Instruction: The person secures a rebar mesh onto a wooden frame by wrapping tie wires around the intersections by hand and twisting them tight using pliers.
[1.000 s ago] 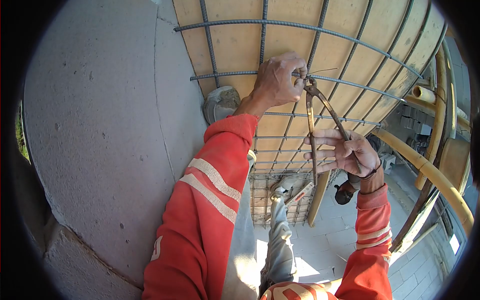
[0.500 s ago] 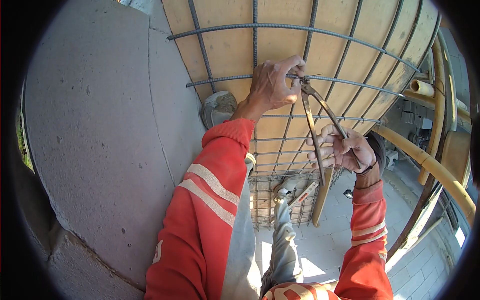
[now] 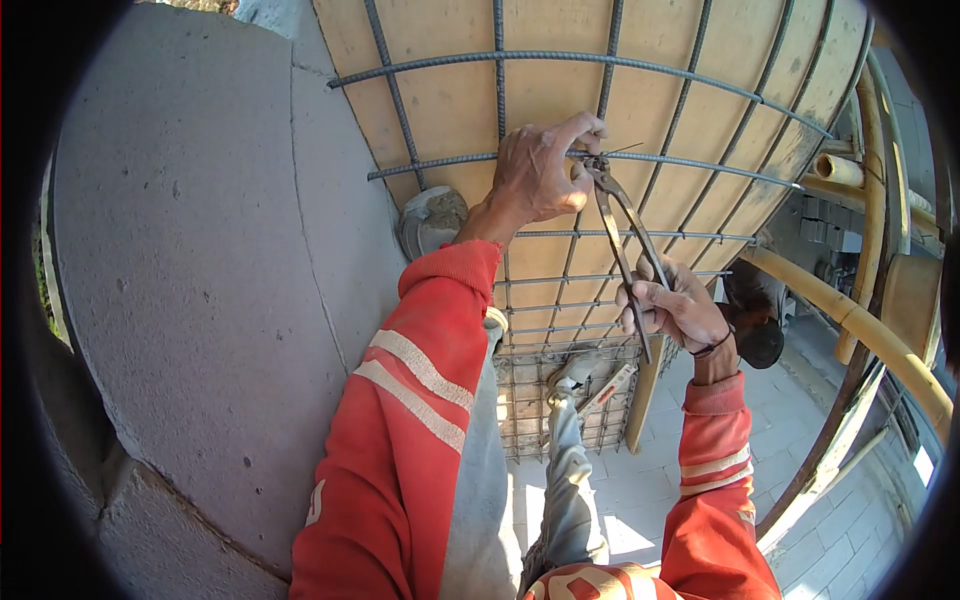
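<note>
A grid of ribbed steel rebar (image 3: 440, 162) lies over wooden boards. My left hand (image 3: 540, 175) is closed around a horizontal bar beside a crossing, index finger above it and thumb below; its other fingers are mostly hidden. My right hand (image 3: 680, 308) is closed on the long handles of rusty end-cutting pincers (image 3: 617, 232). The pincers' jaws meet the crossing right by my left fingertips, and the handles spread slightly apart. A thin tie wire (image 3: 628, 148) sticks out to the right of the jaws.
A grey concrete wall (image 3: 200, 220) rises on the left, with a round pipe end (image 3: 432, 222) beside the boards. Bamboo poles (image 3: 850, 320) stand at the right. Below are my legs (image 3: 565, 470), a spirit level (image 3: 607, 388) and a paved floor (image 3: 640, 490). A dark shoe (image 3: 757, 320) shows behind my right hand.
My right hand has gone from loosely spread fingers to a closed grip, bringing the pincers' handles closer together. My left hand stays at the crossing. The view has shifted slightly.
</note>
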A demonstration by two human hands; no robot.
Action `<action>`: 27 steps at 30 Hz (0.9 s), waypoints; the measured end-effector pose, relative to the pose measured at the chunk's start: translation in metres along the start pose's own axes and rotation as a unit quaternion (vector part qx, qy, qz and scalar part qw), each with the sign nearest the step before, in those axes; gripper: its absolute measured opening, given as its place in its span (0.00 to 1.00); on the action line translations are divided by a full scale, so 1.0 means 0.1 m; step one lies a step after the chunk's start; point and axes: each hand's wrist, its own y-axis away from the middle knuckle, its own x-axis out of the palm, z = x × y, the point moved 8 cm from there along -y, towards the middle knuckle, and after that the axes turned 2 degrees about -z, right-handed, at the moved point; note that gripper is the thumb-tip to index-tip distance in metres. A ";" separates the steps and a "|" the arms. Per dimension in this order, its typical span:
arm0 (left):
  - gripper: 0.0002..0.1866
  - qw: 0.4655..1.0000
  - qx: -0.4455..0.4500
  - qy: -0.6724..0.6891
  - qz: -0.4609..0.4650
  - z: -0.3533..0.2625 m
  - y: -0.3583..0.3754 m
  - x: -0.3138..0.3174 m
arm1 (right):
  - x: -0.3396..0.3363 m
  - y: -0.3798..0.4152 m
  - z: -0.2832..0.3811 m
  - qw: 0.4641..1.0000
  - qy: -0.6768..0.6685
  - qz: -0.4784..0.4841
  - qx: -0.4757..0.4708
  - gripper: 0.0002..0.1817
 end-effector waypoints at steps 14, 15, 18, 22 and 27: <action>0.21 0.999 0.024 -0.011 -0.023 -0.01 0.02 0.01 | -0.14 -0.09 -0.19 0.999 0.002 0.023 0.045 0.11; 0.19 0.998 0.045 -0.022 -0.045 -0.02 0.03 0.00 | -0.08 -0.09 -0.25 0.999 0.002 0.022 0.044 0.11; 0.14 0.997 0.028 -0.071 -0.009 -0.02 0.03 0.03 | 0.04 -0.07 -0.53 0.992 -0.114 0.039 0.035 0.12; 0.11 0.998 0.031 -0.043 -0.026 -0.03 0.06 0.01 | -0.13 0.00 -0.63 0.973 0.172 -0.131 -0.083 0.20; 0.07 0.998 0.043 -0.014 -0.046 0.02 0.06 0.02 | 0.12 0.32 -0.06 0.733 0.586 -0.288 -0.188 0.27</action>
